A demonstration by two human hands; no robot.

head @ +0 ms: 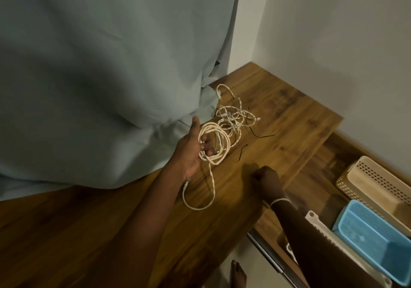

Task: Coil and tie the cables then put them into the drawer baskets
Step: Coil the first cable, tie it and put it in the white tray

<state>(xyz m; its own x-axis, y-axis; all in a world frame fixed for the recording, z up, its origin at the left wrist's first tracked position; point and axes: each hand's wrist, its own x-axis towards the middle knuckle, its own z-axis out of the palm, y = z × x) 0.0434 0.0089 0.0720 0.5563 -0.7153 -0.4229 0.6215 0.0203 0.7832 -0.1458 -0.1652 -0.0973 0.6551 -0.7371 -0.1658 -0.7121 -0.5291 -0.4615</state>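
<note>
Holding a round coil of cream braided cable point(214, 145) at mid-frame, the left hand point(191, 150) is curling its fingers through the loops, thumb extended upward; one loose tail is hanging down in a curve onto the wood-grain tabletop point(289, 118). The right hand point(265, 180) is resting on the table as a closed fist — gripping nothing visible. A second cream cable point(233, 114) is lying tangled just above the coil, beside thin black ties point(260, 134). At lower right, perforated plastic baskets — beige point(375, 183) and blue point(375, 238) — are sitting in the open drawer.
</note>
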